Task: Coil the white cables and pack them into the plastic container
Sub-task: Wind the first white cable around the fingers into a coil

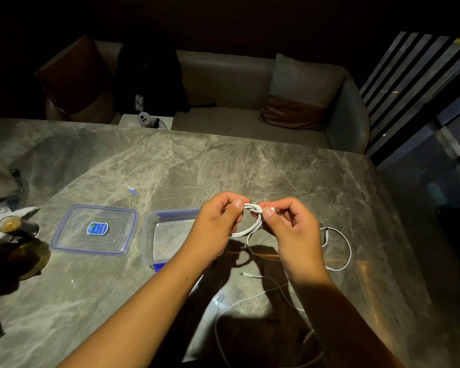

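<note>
Loose cable (252, 296) nearest; both hands pinch coiled cable (250, 221), loop hanging downward.

Worktop (223, 166): grey marble pattern with pale veining. Coiled cable (250, 221): white. Loose cables (343, 251): white. Container (150, 235): clear plastic with blue clips. Lid (94, 231): clear, blue-rimmed, with a blue and white label (97, 228). Cushion (295, 94): grey over brown.

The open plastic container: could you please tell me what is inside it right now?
The visible floor of the open plastic container looks bare, with no cable in it. Its right part is covered by the left hand, so that part cannot be checked.
</note>
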A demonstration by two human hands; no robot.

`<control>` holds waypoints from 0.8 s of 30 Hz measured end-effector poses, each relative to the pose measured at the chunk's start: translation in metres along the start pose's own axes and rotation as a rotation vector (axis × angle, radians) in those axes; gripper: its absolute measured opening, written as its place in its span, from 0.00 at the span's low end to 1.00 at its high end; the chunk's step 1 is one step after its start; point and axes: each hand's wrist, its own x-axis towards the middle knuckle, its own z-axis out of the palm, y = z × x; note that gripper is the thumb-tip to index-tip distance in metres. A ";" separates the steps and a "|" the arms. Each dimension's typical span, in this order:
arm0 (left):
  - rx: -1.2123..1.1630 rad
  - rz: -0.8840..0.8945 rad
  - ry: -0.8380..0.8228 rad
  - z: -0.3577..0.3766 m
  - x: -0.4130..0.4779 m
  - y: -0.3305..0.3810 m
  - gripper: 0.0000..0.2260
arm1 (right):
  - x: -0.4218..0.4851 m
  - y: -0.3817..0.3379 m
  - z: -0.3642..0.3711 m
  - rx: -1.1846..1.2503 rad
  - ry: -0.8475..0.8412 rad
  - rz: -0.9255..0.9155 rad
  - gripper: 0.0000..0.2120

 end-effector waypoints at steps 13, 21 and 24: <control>-0.034 -0.056 0.002 -0.012 -0.001 -0.016 0.09 | 0.007 0.005 -0.001 -0.214 -0.206 0.148 0.07; -0.125 -0.176 0.036 -0.035 -0.007 -0.036 0.08 | 0.015 0.034 0.021 -0.173 -0.244 0.322 0.05; -0.197 -0.252 0.150 -0.048 -0.010 -0.050 0.07 | 0.018 0.052 0.040 -0.159 -0.243 0.378 0.05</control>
